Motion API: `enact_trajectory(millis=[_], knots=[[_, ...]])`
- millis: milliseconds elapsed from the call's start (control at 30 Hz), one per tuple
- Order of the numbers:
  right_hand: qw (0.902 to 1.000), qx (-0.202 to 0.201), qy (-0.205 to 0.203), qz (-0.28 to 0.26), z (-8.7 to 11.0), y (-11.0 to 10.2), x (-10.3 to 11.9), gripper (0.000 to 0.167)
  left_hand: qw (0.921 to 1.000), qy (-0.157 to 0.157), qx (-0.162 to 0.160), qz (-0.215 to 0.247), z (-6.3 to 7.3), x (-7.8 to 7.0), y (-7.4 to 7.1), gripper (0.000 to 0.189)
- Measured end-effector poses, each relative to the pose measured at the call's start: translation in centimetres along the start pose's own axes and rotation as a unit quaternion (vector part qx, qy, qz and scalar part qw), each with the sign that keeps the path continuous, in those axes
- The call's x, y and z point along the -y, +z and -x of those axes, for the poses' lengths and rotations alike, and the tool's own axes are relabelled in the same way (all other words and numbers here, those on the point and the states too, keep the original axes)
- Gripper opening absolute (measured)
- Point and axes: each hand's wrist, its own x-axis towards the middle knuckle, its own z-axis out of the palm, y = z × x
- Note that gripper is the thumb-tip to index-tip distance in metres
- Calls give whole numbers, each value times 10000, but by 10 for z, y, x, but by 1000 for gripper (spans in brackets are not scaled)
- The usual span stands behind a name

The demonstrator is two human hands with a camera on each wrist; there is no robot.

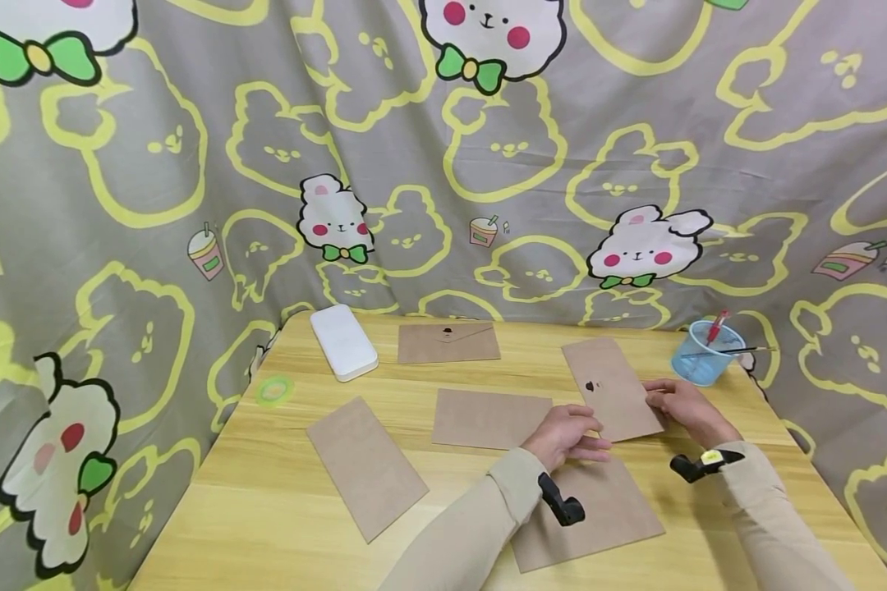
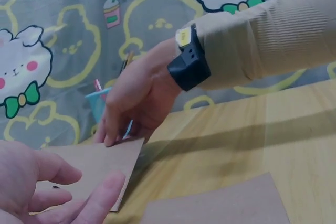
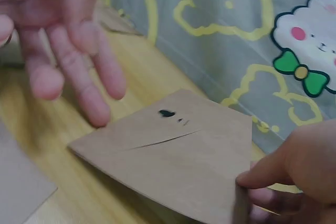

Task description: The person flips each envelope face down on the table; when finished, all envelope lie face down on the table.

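Observation:
My right hand (image 1: 686, 409) pinches the right edge of a brown envelope (image 1: 615, 396) at the right of the table, thumb on top. A small black print marks this envelope, and a diagonal flap edge crosses it in the right wrist view. One corner is tilted up a little off the wood. Close to its lower left side hovers my left hand (image 1: 562, 437), fingers loosely extended and holding nothing. Below that hand lies another plain envelope (image 1: 599, 521), partly covered by the left hand and wrist camera. A third envelope (image 1: 480, 417) lies just left of the left hand.
Farther left is a plain envelope (image 1: 367, 469); a printed one (image 1: 458, 349) lies at the back. A white case (image 1: 343, 343) and a round greenish disc (image 1: 274, 391) are back left. The blue cup (image 1: 698, 365) with a red pen stands beyond my right hand, before the curtain.

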Motion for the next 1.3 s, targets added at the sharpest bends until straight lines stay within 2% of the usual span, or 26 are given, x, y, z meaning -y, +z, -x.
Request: enact_trajectory(millis=[133, 300, 500, 700, 800, 933, 1000, 1200, 1300], knots=[[9968, 309, 35, -739, 2, -2, -5, 53, 9998, 46, -170, 28, 0, 0, 2, 43], [9893, 426, 87, -1390, 7, -4, -8, 54, 9983, 239, -467, -266, 1, 0, 4, 45], [9830, 399, 250, -1775, 9, -1, -10, 54, 9978, 404, -391, -361, 2, 0, 0, 39], [9785, 675, 192, -1941, 9, 4, -13, 49, 9941, 563, -618, -690, 6, -2, -1, 37], [9751, 725, 181, -2089, 10, 5, -14, 53, 9915, 593, -676, -936, 9, -4, -4, 37], [9656, 610, 262, -2514, 8, 7, -12, 61, 9899, 564, -655, -1124, 11, -4, -10, 37], [9624, 485, 243, -2662, 7, 7, -11, 60, 9894, 519, -623, -1207, 11, -3, -13, 38], [9568, -50, 87, -2907, 6, 5, -10, 35, 9876, 437, -548, -1405, 16, 0, -21, 38], [9460, -216, 36, -3235, 6, 2, -11, 23, 9846, 460, -477, -1620, 20, -2, -27, 40]])
